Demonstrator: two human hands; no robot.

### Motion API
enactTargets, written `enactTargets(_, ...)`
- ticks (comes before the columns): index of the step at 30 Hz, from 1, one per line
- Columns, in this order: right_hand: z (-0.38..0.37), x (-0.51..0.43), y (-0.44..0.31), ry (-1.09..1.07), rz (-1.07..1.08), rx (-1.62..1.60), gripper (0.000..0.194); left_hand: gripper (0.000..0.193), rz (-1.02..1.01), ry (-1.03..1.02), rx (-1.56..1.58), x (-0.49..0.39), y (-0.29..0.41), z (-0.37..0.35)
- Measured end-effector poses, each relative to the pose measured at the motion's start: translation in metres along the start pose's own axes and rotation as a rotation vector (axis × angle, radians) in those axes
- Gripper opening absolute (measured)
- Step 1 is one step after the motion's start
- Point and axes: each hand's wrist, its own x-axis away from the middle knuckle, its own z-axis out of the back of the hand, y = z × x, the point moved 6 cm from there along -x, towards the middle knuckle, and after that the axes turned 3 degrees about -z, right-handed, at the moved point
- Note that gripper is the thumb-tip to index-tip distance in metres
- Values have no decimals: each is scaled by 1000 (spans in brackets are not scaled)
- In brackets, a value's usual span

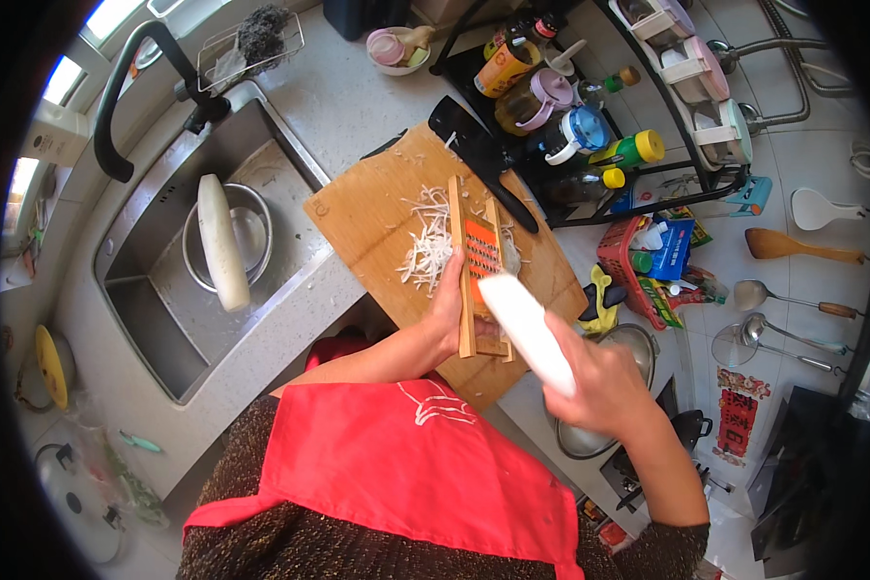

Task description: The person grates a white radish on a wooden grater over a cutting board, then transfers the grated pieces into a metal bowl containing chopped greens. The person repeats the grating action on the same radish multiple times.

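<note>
My left hand (446, 312) grips the lower part of a wooden-framed grater (460, 275) with an orange toothed plate, which stands tilted on a wooden cutting board (377, 217). In my right hand (602, 377) is a peeled white radish piece (525, 330), its far end over the grater's lower part; whether they touch I cannot tell. White shreds (431, 243) lie on the board left of the grater, with a few more behind its right rail. A black cleaver (471, 145) lies along the board's upper right edge. A whole peeled white radish (221, 243) rests across a steel bowl (262, 217) in the sink.
The sink (152, 290) with a black faucet (167, 43) is at left. A black rack (580, 217) of bottles stands beyond the board, near a red basket (616, 254). A small bowl (399, 69) of vegetables sits at the back. A metal basin (587, 438) is at right, under my forearm.
</note>
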Motion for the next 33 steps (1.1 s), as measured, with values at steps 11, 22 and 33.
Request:
enactTargets(11,-25,-80,46,92,-71,135,74,80,11,15,-87,0,0,-9)
enactTargets(22,-20,-63,22,-3,-62,93,73,76,6,-37,1,2,-5,-8)
enactTargets(33,-1,0,-14,-33,57,5,74,76,-47,-43,113,-9,2,-1)
